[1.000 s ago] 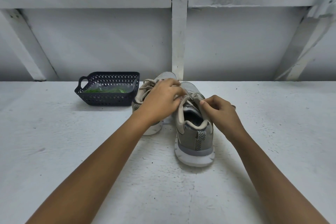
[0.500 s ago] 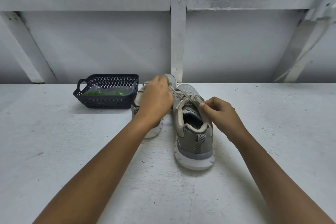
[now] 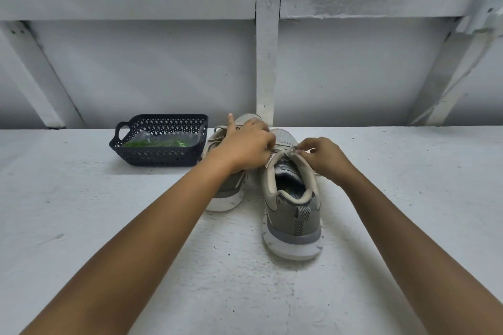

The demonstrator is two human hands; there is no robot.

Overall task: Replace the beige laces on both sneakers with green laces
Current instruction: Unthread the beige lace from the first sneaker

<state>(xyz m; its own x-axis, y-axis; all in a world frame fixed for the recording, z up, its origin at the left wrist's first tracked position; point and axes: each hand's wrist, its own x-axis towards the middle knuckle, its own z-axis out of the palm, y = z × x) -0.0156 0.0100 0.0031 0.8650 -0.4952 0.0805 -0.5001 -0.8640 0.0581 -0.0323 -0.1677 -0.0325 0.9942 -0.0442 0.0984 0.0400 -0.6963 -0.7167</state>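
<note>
Two grey sneakers with beige collars stand heel toward me on the white table. The right sneaker [image 3: 295, 215] is nearer; the left sneaker [image 3: 231, 190] sits behind my left forearm. Both hands work at the top of the right sneaker's beige lace [image 3: 284, 150]. My left hand [image 3: 246, 147] pinches the lace on the left side, with one finger sticking up. My right hand [image 3: 324, 158] pinches the lace at the top right eyelets. Green laces [image 3: 158, 143] lie in a clear bag inside the dark basket [image 3: 160, 159].
The basket stands at the back left, touching the left sneaker's side. A white wall with a vertical post [image 3: 268, 62] and slanted braces rises right behind the table [image 3: 109, 226].
My left hand has moved back from over the left sneaker to the right sneaker's top laces. My right hand has shifted slightly forward along the collar. The sneakers have stayed put.
</note>
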